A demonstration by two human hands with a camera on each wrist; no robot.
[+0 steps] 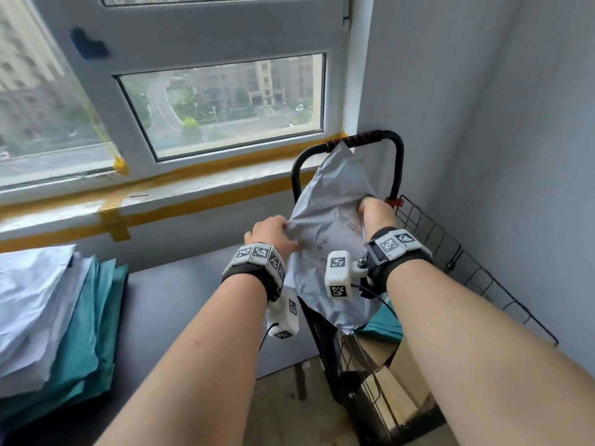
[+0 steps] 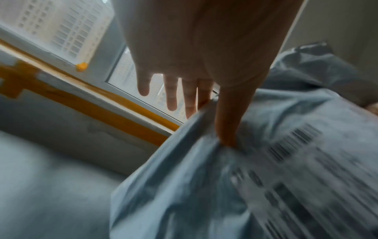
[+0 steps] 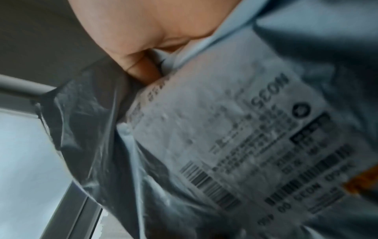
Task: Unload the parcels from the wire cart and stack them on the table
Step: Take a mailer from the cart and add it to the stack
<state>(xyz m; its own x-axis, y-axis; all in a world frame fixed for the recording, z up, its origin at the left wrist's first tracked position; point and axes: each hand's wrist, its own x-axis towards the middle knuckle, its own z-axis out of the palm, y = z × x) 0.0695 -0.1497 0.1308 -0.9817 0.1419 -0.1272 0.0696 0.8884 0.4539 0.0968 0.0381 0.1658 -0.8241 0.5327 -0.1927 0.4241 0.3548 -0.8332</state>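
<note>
A grey plastic mailer parcel (image 1: 325, 217) with a printed label hangs upright over the wire cart (image 1: 431, 243), its top leaning against the cart's black handle (image 1: 391, 136). My left hand (image 1: 283, 231) pinches the parcel's left edge. In the left wrist view the left hand (image 2: 212, 119) has its thumb on the front of the parcel (image 2: 266, 161), with the fingers stretched behind the edge. My right hand (image 1: 370, 204) grips the upper right side. The right wrist view shows the right hand (image 3: 141, 69) curled into a fold of the parcel (image 3: 225, 129) beside the label.
A dark grey table (image 1: 180, 300) lies left of the cart, under the taped window sill (image 1: 193, 201). A stack of white and teal parcels (image 1: 54, 317) sits on its left end. Inside the cart lie a teal parcel (image 1: 384, 326) and cardboard boxes (image 1: 392, 397). A wall closes the right side.
</note>
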